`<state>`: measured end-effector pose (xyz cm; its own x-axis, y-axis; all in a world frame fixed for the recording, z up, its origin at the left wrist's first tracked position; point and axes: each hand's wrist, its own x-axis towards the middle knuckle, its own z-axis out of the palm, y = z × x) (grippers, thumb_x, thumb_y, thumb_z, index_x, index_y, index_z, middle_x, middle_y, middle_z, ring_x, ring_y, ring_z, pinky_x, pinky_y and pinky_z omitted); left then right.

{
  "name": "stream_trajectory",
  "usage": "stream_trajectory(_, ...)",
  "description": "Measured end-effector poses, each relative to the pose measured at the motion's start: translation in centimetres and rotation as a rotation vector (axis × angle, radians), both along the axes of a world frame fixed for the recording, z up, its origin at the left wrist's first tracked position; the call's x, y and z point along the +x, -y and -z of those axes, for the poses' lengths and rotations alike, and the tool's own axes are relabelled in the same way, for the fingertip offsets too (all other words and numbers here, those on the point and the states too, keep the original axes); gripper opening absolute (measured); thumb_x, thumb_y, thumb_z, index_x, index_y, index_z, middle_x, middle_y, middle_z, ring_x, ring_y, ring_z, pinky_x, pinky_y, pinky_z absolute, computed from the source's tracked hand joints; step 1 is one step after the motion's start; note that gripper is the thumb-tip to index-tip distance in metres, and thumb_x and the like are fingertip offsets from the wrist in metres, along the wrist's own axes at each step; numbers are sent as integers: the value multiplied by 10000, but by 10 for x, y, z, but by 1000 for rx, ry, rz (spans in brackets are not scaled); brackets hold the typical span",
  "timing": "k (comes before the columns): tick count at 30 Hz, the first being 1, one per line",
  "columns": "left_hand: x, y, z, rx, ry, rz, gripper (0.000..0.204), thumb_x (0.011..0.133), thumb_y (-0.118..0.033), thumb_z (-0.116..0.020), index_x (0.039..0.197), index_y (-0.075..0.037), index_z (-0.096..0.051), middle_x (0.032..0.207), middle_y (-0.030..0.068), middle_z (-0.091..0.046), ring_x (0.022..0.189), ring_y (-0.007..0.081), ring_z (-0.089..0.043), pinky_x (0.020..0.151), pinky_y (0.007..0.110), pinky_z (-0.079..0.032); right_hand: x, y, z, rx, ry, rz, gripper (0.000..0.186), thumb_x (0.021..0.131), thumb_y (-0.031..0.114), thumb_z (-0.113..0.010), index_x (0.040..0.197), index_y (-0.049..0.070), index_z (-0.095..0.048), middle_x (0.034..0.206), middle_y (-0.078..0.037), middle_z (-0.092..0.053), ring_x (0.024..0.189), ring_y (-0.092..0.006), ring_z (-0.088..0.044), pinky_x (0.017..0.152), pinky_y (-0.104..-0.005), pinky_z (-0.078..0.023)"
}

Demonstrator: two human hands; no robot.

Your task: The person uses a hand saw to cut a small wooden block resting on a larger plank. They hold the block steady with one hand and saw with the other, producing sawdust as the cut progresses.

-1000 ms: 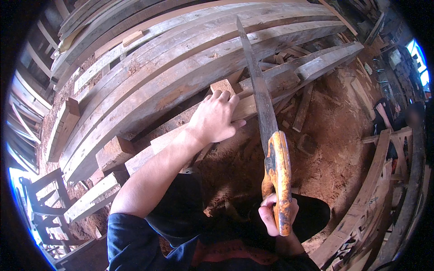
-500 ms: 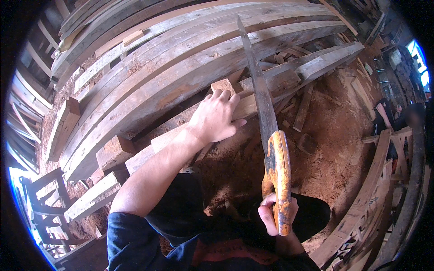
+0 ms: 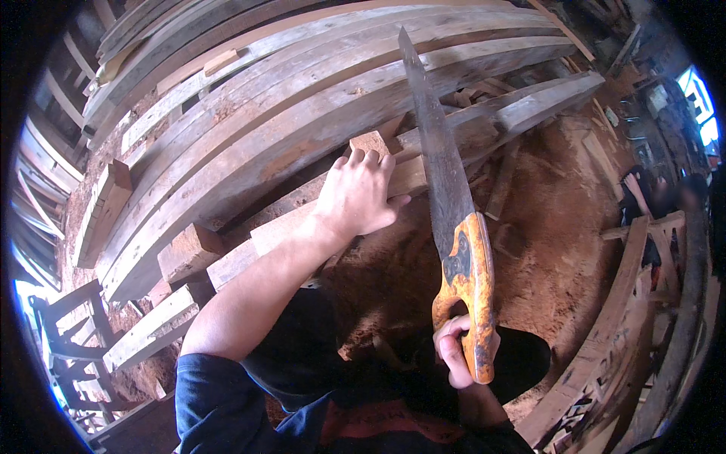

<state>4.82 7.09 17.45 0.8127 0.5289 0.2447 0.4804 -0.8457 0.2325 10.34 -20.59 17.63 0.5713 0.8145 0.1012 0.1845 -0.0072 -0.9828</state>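
Note:
My left hand (image 3: 355,193) presses down on a squared wooden beam (image 3: 409,175), its fingers curled over the wood beside a short block end (image 3: 367,141) and its thumb pointing right. In my right hand (image 3: 457,352), fingers wrap round the worn orange-yellow handle of a handsaw (image 3: 446,170). The long grey blade points away from me and crosses the beam just right of my left thumb. Whether the teeth touch the wood, I cannot tell.
Long timbers (image 3: 302,125) lie side by side beyond the beam. Reddish sawdust (image 3: 552,219) covers the ground at right. More stacked wood (image 3: 605,356) curves along the right edge, with another person (image 3: 639,189) past it. A dark chair-like frame (image 3: 79,348) stands at left.
The handsaw has turned, so more of its blade face and handle side shows. Its handle has shifted slightly forward with my right hand. My left hand stays on the beam.

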Motion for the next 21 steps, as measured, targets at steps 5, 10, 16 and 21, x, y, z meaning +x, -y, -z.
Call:
stream_trajectory(5, -1, 1, -1, -30, -28, 5, 578, 784, -451, -707, 1114, 9, -593, 1003, 187, -618, 1024, 348, -606, 860, 438, -519, -6, -11, -32, -71, 43, -5, 139, 795, 90, -718, 749, 36, -598, 601, -43, -575, 505, -152, -532, 506, -290, -425)
stream_trajectory(10, -4, -3, 3, -15, 23, 56, 559, 809, -439, -688, 1098, 29, -589, 1002, 195, -617, 1022, 348, -608, 864, 435, -520, -7, -16, -43, -92, 112, -17, 191, 791, 151, -758, 766, 49, -598, 642, -50, -584, 524, -167, -546, 528, -299, -435)
stream_trajectory(16, -5, -2, 7, 40, 27, 82, 553, 847, -450, -645, 1103, 34, -571, 997, 200, -616, 1007, 345, -613, 839, 431, -520, 5, 3, -17, 66, -267, 11, 195, 832, 138, -708, 852, 9, -563, 661, -55, -582, 582, -129, -549, 521, -267, -428)
stream_trajectory(21, -11, 3, 13, 189, -2, 43, 583, 908, -508, -546, 1101, 42, -555, 965, 194, -613, 951, 325, -624, 781, 420, -521, -2, 0, 3, 351, -420, -9, 307, 855, 175, -708, 1001, 13, -492, 706, -64, -543, 555, -142, -511, 504, -273, -425)
